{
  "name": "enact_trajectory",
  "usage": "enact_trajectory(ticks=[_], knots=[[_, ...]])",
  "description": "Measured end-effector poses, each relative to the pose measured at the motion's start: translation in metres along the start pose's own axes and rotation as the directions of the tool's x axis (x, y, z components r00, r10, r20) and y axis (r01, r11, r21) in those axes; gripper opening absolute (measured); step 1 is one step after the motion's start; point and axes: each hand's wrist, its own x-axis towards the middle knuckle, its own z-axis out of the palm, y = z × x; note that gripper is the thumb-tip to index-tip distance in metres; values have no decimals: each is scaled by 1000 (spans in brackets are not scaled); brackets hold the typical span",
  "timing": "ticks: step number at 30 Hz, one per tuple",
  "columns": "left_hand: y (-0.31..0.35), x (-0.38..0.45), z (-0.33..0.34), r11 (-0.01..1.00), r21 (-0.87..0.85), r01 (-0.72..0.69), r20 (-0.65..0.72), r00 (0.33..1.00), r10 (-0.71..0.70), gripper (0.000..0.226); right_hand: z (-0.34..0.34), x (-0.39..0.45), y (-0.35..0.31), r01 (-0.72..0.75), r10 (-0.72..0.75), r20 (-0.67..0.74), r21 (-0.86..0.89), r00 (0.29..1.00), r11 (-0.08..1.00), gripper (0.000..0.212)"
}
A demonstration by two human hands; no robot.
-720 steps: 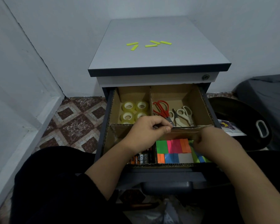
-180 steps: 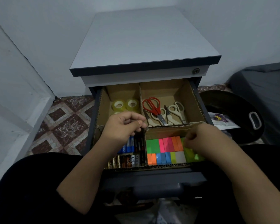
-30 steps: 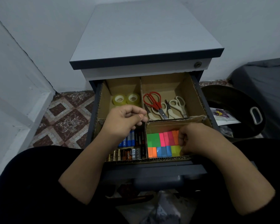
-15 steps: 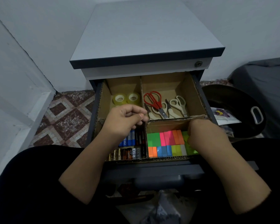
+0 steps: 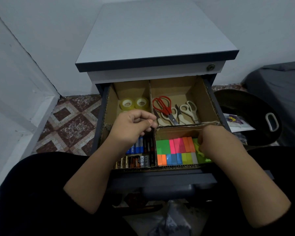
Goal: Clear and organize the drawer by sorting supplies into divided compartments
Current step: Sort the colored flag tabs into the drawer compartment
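1. Seen from above, an open drawer (image 5: pixel 160 178) of a grey pedestal cabinet (image 5: pixel 153 36) holds a cardboard divider (image 5: pixel 152 133) that splits it into four compartments.
2. Rolls of clear tape (image 5: pixel 134 103) lie flat in the far-left compartment; red scissors (image 5: pixel 163 106) and white scissors (image 5: pixel 188 110) lie in the far-right one, long axes running front to back, handles toward the cabinet, blades toward the person.
3. Batteries (image 5: pixel 140 154) fill the near-left compartment: the farther row lies front to back, the nearer row also, side by side.
4. Coloured sticky-note pads (image 5: pixel 174 150) sit packed in rows in the near-right compartment, their long sides front to back.
5. A left hand (image 5: pixel 133 128), fingers curled loosely, hovers over the divider's crossing; whether it grips anything cannot be told.
6. A right hand (image 5: pixel 215 142) reaches into the near-right compartment, fingers curled onto loose yellow-green strips (image 5: pixel 201 155) at its right end.
7. A dark bin (image 5: pixel 249 116) stands on the tiled floor (image 5: pixel 70 123).
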Motion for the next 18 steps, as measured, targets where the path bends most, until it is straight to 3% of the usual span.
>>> enact_trajectory(ticks=[10, 15, 18], knots=[[1, 0, 0, 1000, 6, 4, -1, 1000, -4, 17, -7, 0, 5, -35, 36, -11, 51, 999, 998, 19], [3, -1, 1, 1000, -6, 13, -5, 1000, -13, 17, -18, -10, 0, -81, 10, 176, 398, 984, 914, 22], [3, -2, 1, 1000, -2, 14, -4, 1000, -14, 17, -18, -11, -2, -151, 17, 276, 472, 961, 868, 22]])
